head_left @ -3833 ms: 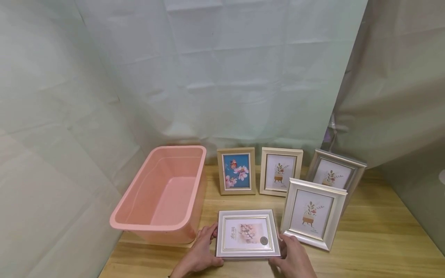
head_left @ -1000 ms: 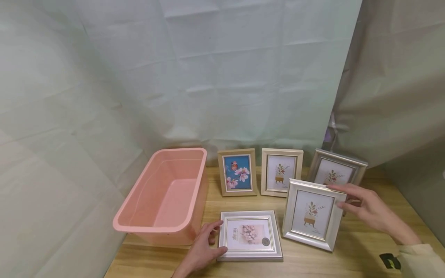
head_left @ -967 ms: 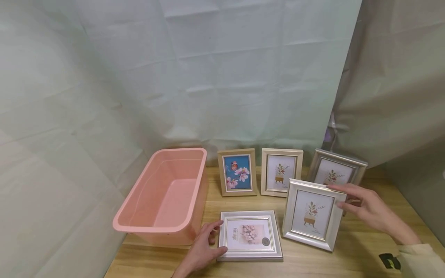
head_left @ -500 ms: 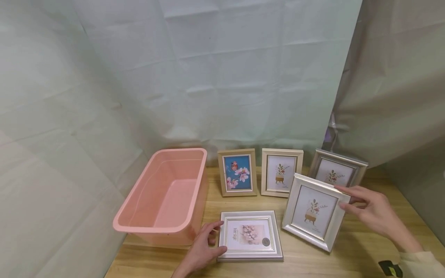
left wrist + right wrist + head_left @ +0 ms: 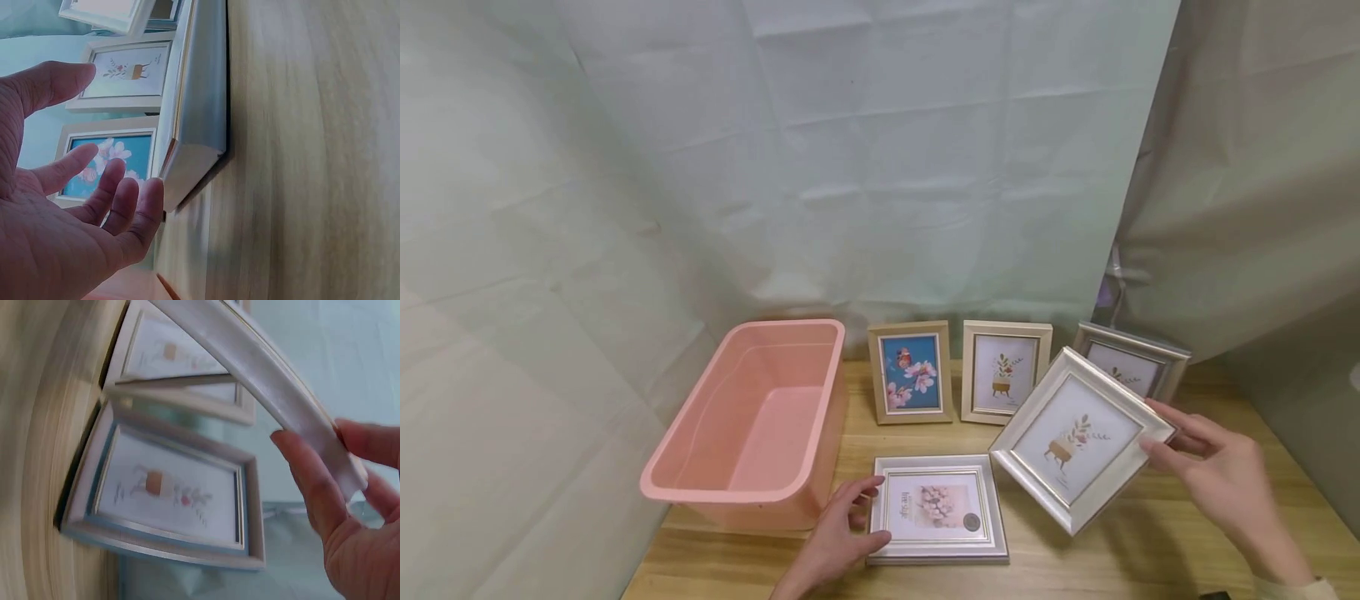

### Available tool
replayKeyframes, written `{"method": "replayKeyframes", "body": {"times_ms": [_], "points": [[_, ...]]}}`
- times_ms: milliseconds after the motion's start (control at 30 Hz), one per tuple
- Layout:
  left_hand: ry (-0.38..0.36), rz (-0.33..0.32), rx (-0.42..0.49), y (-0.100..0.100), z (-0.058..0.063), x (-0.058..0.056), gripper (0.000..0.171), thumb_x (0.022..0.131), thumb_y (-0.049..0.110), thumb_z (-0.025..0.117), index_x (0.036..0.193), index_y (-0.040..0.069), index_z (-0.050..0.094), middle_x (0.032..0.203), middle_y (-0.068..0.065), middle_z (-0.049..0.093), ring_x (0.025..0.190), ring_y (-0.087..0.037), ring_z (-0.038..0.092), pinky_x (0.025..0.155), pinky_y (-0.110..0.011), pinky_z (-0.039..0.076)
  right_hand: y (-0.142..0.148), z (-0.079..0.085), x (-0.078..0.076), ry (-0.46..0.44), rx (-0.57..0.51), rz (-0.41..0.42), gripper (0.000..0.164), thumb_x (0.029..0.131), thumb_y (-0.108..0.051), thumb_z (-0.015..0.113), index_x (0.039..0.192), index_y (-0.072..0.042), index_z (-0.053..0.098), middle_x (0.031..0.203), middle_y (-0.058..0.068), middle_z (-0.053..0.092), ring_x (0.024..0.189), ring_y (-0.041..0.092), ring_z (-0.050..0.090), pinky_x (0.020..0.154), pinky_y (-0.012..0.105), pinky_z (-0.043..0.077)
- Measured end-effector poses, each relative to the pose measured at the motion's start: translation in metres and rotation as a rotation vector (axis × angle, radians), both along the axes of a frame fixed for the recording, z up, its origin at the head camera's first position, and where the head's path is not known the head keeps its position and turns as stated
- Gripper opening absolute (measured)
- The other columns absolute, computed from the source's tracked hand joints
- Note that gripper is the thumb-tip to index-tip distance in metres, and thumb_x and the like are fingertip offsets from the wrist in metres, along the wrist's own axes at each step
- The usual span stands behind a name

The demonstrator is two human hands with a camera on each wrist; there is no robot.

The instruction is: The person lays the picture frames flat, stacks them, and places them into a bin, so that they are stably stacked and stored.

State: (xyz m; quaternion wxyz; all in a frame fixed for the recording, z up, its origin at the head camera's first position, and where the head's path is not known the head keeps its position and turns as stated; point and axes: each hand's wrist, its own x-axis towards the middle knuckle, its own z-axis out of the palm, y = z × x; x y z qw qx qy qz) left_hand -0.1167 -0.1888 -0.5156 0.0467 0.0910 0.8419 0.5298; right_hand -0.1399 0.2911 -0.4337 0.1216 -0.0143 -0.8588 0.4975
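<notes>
My right hand [image 5: 1221,479] pinches a silver-white picture frame [image 5: 1108,500] by its upper right corner, thumb on the front. This frame, with a potted-plant print, is tilted well over to the right; in the right wrist view my fingers [image 5: 312,481] hold its edge. A second silver-white picture frame [image 5: 940,546], with a pink flower print, lies face up on the table in front. At its left edge is my left hand [image 5: 838,533], thumb and fingers spread apart. The left wrist view shows those fingers [image 5: 128,206] loosely bent beside the lying frame's corner [image 5: 194,162].
A pink plastic basin [image 5: 741,492] stands at the left on the wooden table [image 5: 1195,533]. Along the back stand a tan frame [image 5: 947,367] with a blue flower picture, a cream frame [image 5: 968,371], and a grey-silver frame [image 5: 1168,371] partly hidden behind the held one.
My right hand has gone from the lying frame to the standing silver-white frame, then lifted and tipped it to the right. My left hand stays at the lying frame's left edge.
</notes>
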Motion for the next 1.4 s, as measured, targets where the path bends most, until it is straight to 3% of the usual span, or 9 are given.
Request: {"method": "replayKeyframes", "body": {"times_ms": [133, 300, 500, 667, 767, 833, 967, 1167, 1400], "points": [[-0.004, -0.011, 0.03, 0.003, 0.002, 0.0, 0.07, 0.081, 0.004, 0.09, 0.146, 0.0, 0.062, 0.131, -0.019, 0.063, 0.116, -0.024, 0.063, 0.095, -0.026, 0.06, -0.008, 0.001, 0.006, -0.067, -0.224, -0.028, 0.059, 0.093, -0.011, 0.087, 0.149, -0.013, 0.067, 0.104, -0.04, 0.069, 0.081, 0.0, 0.08, 0.071, 0.014, 0.062], [-0.012, -0.023, 0.063, 0.009, 0.004, 0.0, 0.07, 0.083, 0.004, 0.089, 0.147, -0.002, 0.06, 0.131, -0.022, 0.063, 0.117, -0.021, 0.063, 0.094, -0.027, 0.062, -0.02, -0.001, 0.013, -0.047, -0.565, -0.035, 0.053, 0.092, 0.003, 0.083, 0.134, -0.027, 0.077, 0.101, -0.024, 0.08, 0.077, 0.009, 0.083, 0.071, 0.02, 0.065], [-0.053, -0.053, 0.156, 0.018, 0.008, -0.002, 0.072, 0.087, 0.004, 0.087, 0.151, -0.005, 0.055, 0.138, -0.03, 0.058, 0.121, -0.021, 0.062, 0.097, -0.028, 0.063, -0.047, -0.007, 0.022, 0.008, -0.753, -0.086, 0.052, 0.091, 0.011, 0.08, 0.132, -0.021, 0.079, 0.105, -0.014, 0.083, 0.084, 0.01, 0.083, 0.07, 0.031, 0.068], [-0.122, -0.096, 0.355, 0.027, 0.01, -0.002, 0.089, 0.093, 0.01, 0.082, 0.164, -0.008, 0.032, 0.154, -0.036, 0.047, 0.133, -0.026, 0.061, 0.101, -0.023, 0.06, -0.077, -0.014, 0.031, 0.013, -0.882, -0.161, 0.051, 0.09, 0.018, 0.076, 0.126, -0.018, 0.082, 0.107, -0.009, 0.083, 0.083, 0.013, 0.083, 0.069, 0.037, 0.068], [-0.148, -0.151, 0.535, 0.031, 0.009, -0.002, 0.092, 0.1, 0.015, 0.074, 0.166, -0.013, 0.017, 0.159, -0.031, 0.045, 0.139, -0.019, 0.059, 0.106, -0.023, 0.058, -0.095, -0.017, 0.037, 0.005, -0.933, -0.185, 0.05, 0.089, 0.02, 0.075, 0.122, -0.018, 0.083, 0.109, -0.007, 0.082, 0.084, 0.015, 0.082, 0.069, 0.038, 0.069], [-0.166, -0.208, 0.659, 0.034, 0.008, -0.003, 0.087, 0.106, 0.019, 0.066, 0.165, -0.017, 0.013, 0.158, -0.019, 0.052, 0.14, -0.012, 0.059, 0.11, -0.026, 0.057, -0.105, -0.018, 0.041, -0.009, -0.972, -0.192, 0.051, 0.089, 0.021, 0.074, 0.12, -0.018, 0.084, 0.11, -0.007, 0.083, 0.085, 0.016, 0.082, 0.068, 0.039, 0.069], [-0.225, -0.329, 0.846, 0.037, 0.007, -0.006, 0.075, 0.111, 0.028, 0.054, 0.163, -0.016, 0.023, 0.15, 0.003, 0.059, 0.139, -0.009, 0.058, 0.117, -0.03, 0.053, -0.12, -0.024, 0.048, -0.051, -1.031, -0.167, 0.054, 0.089, 0.022, 0.073, 0.115, -0.024, 0.085, 0.109, -0.008, 0.083, 0.084, 0.016, 0.083, 0.067, 0.038, 0.069], [-0.312, -0.368, 0.928, 0.039, 0.007, -0.004, 0.049, 0.108, 0.041, 0.057, 0.149, 0.014, 0.052, 0.143, 0.01, 0.067, 0.137, -0.006, 0.057, 0.12, -0.027, 0.046, -0.134, -0.033, 0.055, -0.084, -1.038, -0.093, 0.055, 0.092, 0.019, 0.072, 0.112, -0.03, 0.085, 0.105, -0.006, 0.081, 0.082, 0.016, 0.081, 0.068, 0.037, 0.069], [-0.324, -0.345, 0.945, 0.039, 0.005, -0.005, 0.05, 0.106, 0.041, 0.062, 0.147, 0.013, 0.052, 0.141, 0.01, 0.069, 0.136, -0.006, 0.059, 0.12, -0.029, 0.045, -0.136, -0.038, 0.055, -0.068, -1.063, -0.058, 0.055, 0.092, 0.02, 0.07, 0.116, -0.027, 0.085, 0.107, -0.005, 0.08, 0.083, 0.016, 0.08, 0.069, 0.038, 0.069]]}}
